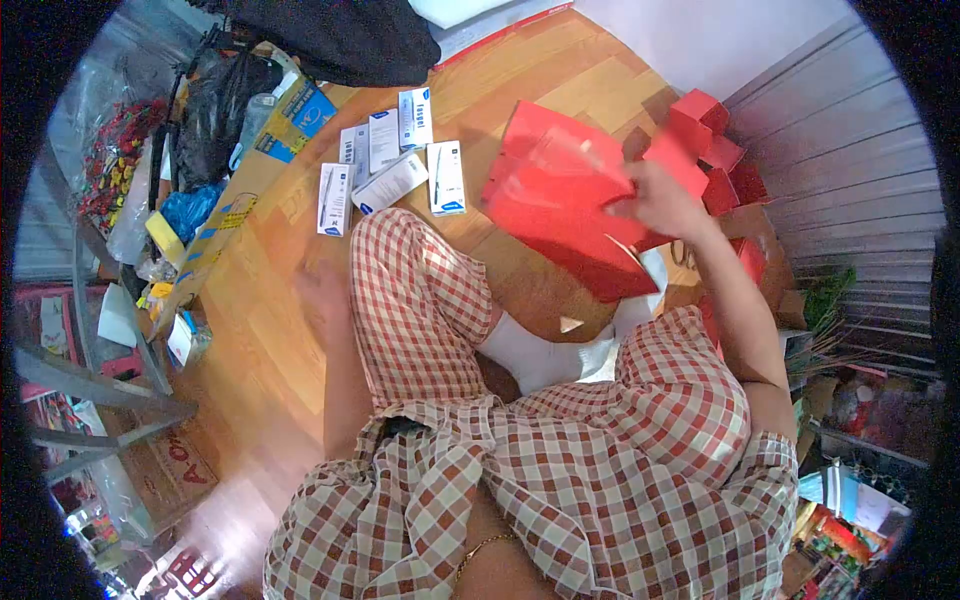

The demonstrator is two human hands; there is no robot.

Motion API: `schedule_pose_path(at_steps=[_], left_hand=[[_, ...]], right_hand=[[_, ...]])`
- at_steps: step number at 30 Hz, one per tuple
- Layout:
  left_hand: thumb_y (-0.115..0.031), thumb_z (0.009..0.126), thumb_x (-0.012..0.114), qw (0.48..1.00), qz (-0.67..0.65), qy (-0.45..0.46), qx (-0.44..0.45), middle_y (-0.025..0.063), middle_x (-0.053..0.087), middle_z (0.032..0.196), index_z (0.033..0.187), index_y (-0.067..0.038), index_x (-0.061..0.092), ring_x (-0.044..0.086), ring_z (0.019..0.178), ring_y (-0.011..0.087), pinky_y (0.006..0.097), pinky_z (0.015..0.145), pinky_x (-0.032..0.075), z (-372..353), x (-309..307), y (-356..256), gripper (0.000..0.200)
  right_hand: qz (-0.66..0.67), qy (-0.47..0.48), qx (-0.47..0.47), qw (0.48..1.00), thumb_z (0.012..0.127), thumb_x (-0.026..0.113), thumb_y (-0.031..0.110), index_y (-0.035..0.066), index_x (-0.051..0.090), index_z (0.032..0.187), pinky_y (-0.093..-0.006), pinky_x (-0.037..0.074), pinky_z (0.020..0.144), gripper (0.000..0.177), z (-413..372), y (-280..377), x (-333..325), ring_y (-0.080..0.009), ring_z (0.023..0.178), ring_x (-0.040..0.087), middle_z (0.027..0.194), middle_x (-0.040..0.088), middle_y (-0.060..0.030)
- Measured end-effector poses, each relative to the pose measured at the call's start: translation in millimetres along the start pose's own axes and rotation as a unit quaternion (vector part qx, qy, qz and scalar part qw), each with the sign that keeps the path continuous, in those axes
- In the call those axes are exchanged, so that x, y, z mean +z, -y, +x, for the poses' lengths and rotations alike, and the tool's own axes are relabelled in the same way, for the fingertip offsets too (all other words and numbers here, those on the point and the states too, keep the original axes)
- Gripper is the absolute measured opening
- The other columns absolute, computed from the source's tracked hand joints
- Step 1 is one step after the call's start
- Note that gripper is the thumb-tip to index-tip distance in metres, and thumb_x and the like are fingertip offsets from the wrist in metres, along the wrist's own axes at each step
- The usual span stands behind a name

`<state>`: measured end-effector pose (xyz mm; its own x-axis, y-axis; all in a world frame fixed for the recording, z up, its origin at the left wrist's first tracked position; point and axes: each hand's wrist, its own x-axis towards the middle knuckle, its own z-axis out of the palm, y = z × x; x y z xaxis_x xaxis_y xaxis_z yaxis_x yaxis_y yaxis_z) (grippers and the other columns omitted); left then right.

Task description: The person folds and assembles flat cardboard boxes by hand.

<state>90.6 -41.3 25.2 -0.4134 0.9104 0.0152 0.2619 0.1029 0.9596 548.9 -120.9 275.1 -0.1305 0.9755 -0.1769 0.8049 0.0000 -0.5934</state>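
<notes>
Red cardboard sheet [560, 195] held up over the wooden floor [270, 350], ahead of the knees. Right hand [660, 200]: fingers pinch its right edge. Left hand [322, 290] low beside the knee, blurred; grip unclear. Judgement: steady the sheet's free edge, fold along creases. White pen boxes [390, 165] lie beyond.

L hand [322, 288] blurred by knee [392, 245]; R hand [662, 200] grip on red sheets [555, 205] smeared too.

Six white boxes [446, 178], one large red sheet [560, 200].

Right hand [660, 203] grips ahead; left hand [322, 290] rests flat.
</notes>
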Motion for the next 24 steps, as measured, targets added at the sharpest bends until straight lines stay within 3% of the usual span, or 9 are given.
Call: schedule_pose_path(at_steps=[1, 2, 4, 6, 8, 9, 12, 18, 24], left_hand=[[-0.018, 0.084, 0.058, 0.997, -0.052, 0.045, 0.030, 0.0213, 0.045, 0.126, 0.129, 0.001, 0.039, 0.044, 0.117, 0.0282, 0.0389, 0.099, 0.033, 2.0, 10.8, -12.8, 0.052], [-0.014, 0.083, 0.061, 0.989, -0.107, 0.088, 0.059, 0.0203, 0.048, 0.122, 0.127, 0.002, 0.041, 0.047, 0.114, 0.0260, 0.0348, 0.098, 0.036, -3.6, 29.9, -54.3, 0.051], [-0.017, 0.085, 0.060, 0.976, -0.054, 0.194, 0.084, 0.0177, 0.047, 0.124, 0.129, 0.001, 0.038, 0.046, 0.116, 0.0247, 0.0358, 0.098, 0.036, -19.7, 58.2, -114.9, 0.053], [-0.016, 0.085, 0.058, 0.926, -0.177, 0.331, 0.047, 0.0151, 0.048, 0.125, 0.132, 0.000, 0.034, 0.045, 0.117, 0.0236, 0.0355, 0.098, 0.037, -50.9, 74.8, -172.4, 0.054], [-0.016, 0.087, 0.057, 0.823, -0.390, 0.409, -0.061, 0.0121, 0.049, 0.125, 0.135, -0.003, 0.031, 0.047, 0.117, 0.0226, 0.0364, 0.098, 0.037, -65.2, 106.2, -157.4, 0.056], [-0.016, 0.087, 0.057, 0.821, -0.390, 0.412, -0.064, 0.0121, 0.049, 0.125, 0.135, -0.003, 0.031, 0.047, 0.117, 0.0226, 0.0364, 0.098, 0.037, -74.0, 113.8, -162.9, 0.056], [-0.019, 0.089, 0.058, 0.711, -0.496, 0.412, -0.281, 0.0083, 0.052, 0.123, 0.129, -0.005, 0.042, 0.052, 0.112, 0.0194, 0.0364, 0.094, 0.043, -93.0, 123.6, -176.1, 0.046], [-0.019, 0.087, 0.061, 0.760, -0.420, 0.406, -0.284, 0.0072, 0.060, 0.113, 0.117, -0.003, 0.053, 0.059, 0.101, 0.0201, 0.0375, 0.088, 0.048, -99.9, 138.2, -161.9, 0.034], [-0.020, 0.088, 0.060, 0.745, -0.439, 0.419, -0.278, 0.0085, 0.059, 0.114, 0.118, -0.003, 0.052, 0.058, 0.103, 0.0212, 0.0389, 0.088, 0.048, -99.3, 142.2, -157.5, 0.036]], right_hand=[[0.167, -0.040, -0.027, 0.985, 0.067, 0.073, 0.004, -0.004, 0.063, 0.091, -0.0333, 0.049, 0.072, 0.027, 1.1, -7.2, -2.6, -0.0190, 0.078, 0.063, 0.082, 0.067, -0.0093], [0.219, -0.044, 0.026, 0.974, 0.071, 0.072, 0.003, -0.002, 0.064, 0.099, -0.0293, 0.049, 0.077, 0.029, -2.2, 4.7, -10.0, -0.0121, 0.082, 0.060, 0.087, 0.067, -0.0025], [0.293, -0.050, 0.059, 0.953, 0.072, 0.072, 0.005, -0.001, 0.064, 0.101, -0.0289, 0.049, 0.077, 0.030, -8.0, 7.3, -13.7, -0.0128, 0.084, 0.061, 0.089, 0.067, -0.0034], [0.365, -0.058, 0.094, 0.924, 0.074, 0.073, 0.006, 0.000, 0.064, 0.103, -0.0285, 0.050, 0.078, 0.031, -11.7, 11.1, -15.5, -0.0134, 0.085, 0.062, 0.092, 0.067, -0.0043], [0.444, -0.069, 0.127, 0.884, 0.076, 0.073, 0.009, 0.000, 0.061, 0.107, -0.0286, 0.051, 0.078, 0.035, -14.3, 13.2, -13.4, -0.0140, 0.087, 0.063, 0.096, 0.066, -0.0065], [0.444, -0.071, 0.130, 0.884, 0.076, 0.073, 0.009, 0.000, 0.061, 0.107, -0.0286, 0.051, 0.078, 0.035, -13.4, 10.4, -11.1, -0.0140, 0.087, 0.063, 0.096, 0.066, -0.0065], [0.496, -0.057, 0.164, 0.851, 0.076, 0.073, 0.011, -0.001, 0.059, 0.109, -0.0289, 0.052, 0.078, 0.038, -11.9, 0.3, -4.6, -0.0153, 0.090, 0.064, 0.099, 0.066, -0.0080], [0.531, -0.021, 0.215, 0.819, 0.078, 0.071, 0.015, -0.002, 0.057, 0.112, -0.0298, 0.052, 0.078, 0.040, -13.4, -15.9, 8.2, -0.0158, 0.091, 0.063, 0.103, 0.064, -0.0087], [0.528, -0.017, 0.176, 0.830, 0.078, 0.069, 0.015, -0.002, 0.057, 0.112, -0.0311, 0.051, 0.081, 0.040, -9.4, -17.8, 9.0, -0.0163, 0.093, 0.063, 0.103, 0.064, -0.0089]])
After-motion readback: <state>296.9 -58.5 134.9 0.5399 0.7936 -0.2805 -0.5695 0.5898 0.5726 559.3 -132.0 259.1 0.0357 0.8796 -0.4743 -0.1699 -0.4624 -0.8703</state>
